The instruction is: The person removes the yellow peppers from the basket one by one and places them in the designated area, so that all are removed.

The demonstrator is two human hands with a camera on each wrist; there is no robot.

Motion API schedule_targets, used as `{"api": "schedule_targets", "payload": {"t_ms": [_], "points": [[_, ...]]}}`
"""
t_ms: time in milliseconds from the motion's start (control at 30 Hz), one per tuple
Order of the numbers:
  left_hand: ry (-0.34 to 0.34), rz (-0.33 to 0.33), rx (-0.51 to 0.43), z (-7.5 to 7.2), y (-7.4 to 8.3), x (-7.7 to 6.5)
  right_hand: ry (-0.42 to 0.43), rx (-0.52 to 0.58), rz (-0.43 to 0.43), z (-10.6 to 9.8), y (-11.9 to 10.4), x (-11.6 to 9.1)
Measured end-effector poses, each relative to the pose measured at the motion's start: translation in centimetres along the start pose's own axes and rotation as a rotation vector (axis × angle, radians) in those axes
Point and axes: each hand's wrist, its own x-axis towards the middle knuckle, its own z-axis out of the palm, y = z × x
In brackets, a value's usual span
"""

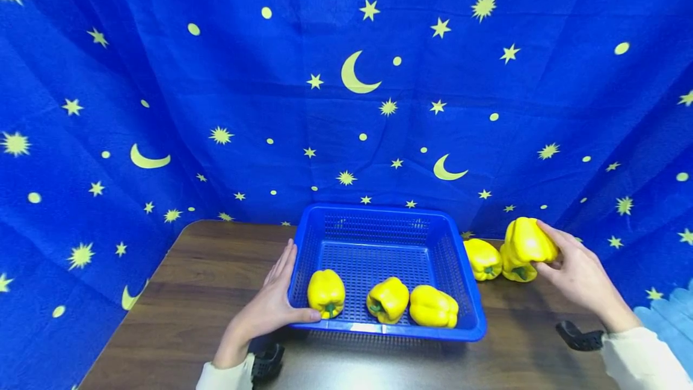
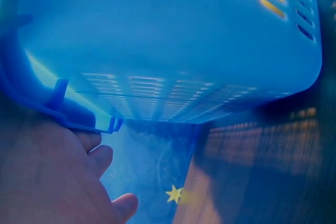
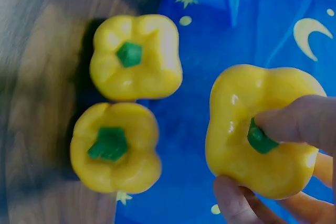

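My right hand (image 1: 582,272) holds a yellow bell pepper (image 1: 530,241) above the right side of the table. In the right wrist view, the thumb presses by the green stem of this held pepper (image 3: 241,108) and fingers curl underneath. Two more bell peppers, one (image 1: 483,259) beside the basket and one (image 1: 518,271) partly hidden behind the held pepper, lie close together. My left hand (image 1: 271,303) rests at the front left corner of the blue plastic basket (image 1: 387,328), its thumb over the rim and its fingers fairly straight along the outside.
Inside the basket, three yellow bell peppers lie along the front: left (image 1: 326,292), middle (image 1: 387,300) and right (image 1: 434,307). The basket stands on a brown wooden table (image 1: 216,269). A blue cloth (image 1: 303,113) with moons and stars hangs behind the table.
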Motion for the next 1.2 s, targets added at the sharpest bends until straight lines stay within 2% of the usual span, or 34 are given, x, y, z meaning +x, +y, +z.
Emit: {"api": "schedule_targets", "payload": {"t_ms": [300, 467, 700, 867, 1067, 1200], "points": [[0.008, 0.005, 0.0, 0.0, -0.1, -0.2, 0.017, 0.002, -0.004, 0.3, 2.0, -0.3], [0.007, 0.01, 0.002, 0.0, -0.1, -0.1, 0.006, 0.004, 0.02, 0.1, 3.1, -0.6], [-0.001, 0.0, -0.013, 0.1, -0.3, 0.0, -0.007, 0.011, 0.1, 0.0, 4.4, -1.0], [0.006, 0.017, -0.013, 0.1, -0.4, 0.0, 0.017, 0.008, 0.1, 0.1, 5.2, -1.1], [-0.009, -0.001, -0.013, 0.1, -0.4, 0.0, 0.032, -0.001, 0.092, 0.3, 6.1, -1.2], [-0.01, 0.001, -0.01, 0.1, -0.3, 0.1, 0.026, -0.006, 0.121, 0.4, 6.6, -1.4]]}}
